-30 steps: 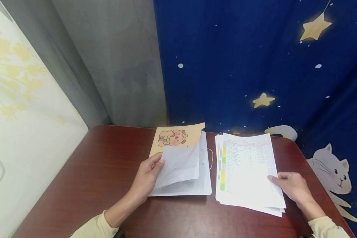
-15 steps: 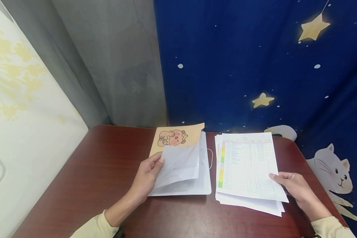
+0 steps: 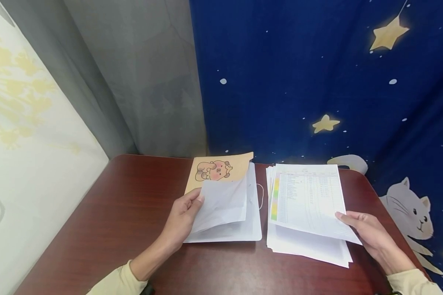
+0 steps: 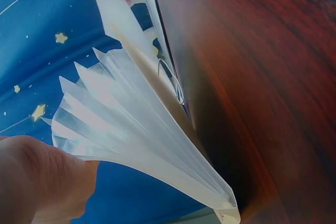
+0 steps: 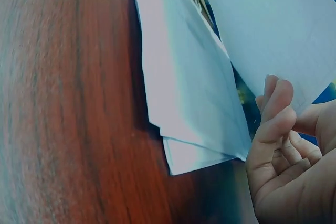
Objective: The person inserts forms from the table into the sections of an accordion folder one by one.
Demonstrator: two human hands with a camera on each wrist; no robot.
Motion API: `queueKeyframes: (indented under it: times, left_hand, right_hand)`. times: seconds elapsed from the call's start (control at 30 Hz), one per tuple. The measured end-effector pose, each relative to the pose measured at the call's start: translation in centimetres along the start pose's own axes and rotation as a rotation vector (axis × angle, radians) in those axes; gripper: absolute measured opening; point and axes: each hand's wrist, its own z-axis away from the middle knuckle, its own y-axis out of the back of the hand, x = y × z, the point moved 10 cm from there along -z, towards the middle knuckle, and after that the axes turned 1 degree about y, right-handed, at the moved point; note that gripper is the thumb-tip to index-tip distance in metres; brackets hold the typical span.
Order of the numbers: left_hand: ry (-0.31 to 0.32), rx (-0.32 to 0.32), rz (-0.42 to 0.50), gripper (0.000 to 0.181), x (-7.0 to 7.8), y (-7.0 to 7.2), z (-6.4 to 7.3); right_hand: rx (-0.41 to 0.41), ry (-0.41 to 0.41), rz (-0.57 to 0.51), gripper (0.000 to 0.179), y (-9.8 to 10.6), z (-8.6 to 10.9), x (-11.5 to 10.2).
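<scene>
On the table lies an accordion file folder with a tan cover bearing a cartoon bear. My left hand pinches its raised pocket layers, thumb on top. The left wrist view shows the translucent pockets fanned out above that hand. To the right, my right hand pinches the right edge of a printed sheet with a table and a coloured left column. Its near end is lifted off the paper stack. In the right wrist view, thumb and fingers meet at the sheet's corner.
A white elastic loop sticks out from the folder's right side, close to the stack. The dark red wooden table ends at a blue star-patterned curtain and a grey curtain. A white wall stands at left.
My right hand has lifted the near end of the top sheet off the stack, shifting slightly right and exposing the papers below. My left hand and the folder have stayed put.
</scene>
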Motion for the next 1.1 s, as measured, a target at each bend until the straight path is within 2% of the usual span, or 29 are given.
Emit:
queueKeyframes:
  times: [0.63, 1.1]
  left_hand:
    - [0.007, -0.002, -0.011, 0.030, 0.2, 0.3, 0.1]
    - [0.019, 0.015, 0.003, 0.029, 0.0, 0.4, 0.0]
  right_hand:
    - [-0.034, 0.095, -0.115, 0.062, -2.1, 2.2, -4.8]
    - [-0.105, 0.097, -0.177, 0.059, -4.9, 2.7, -7.2]
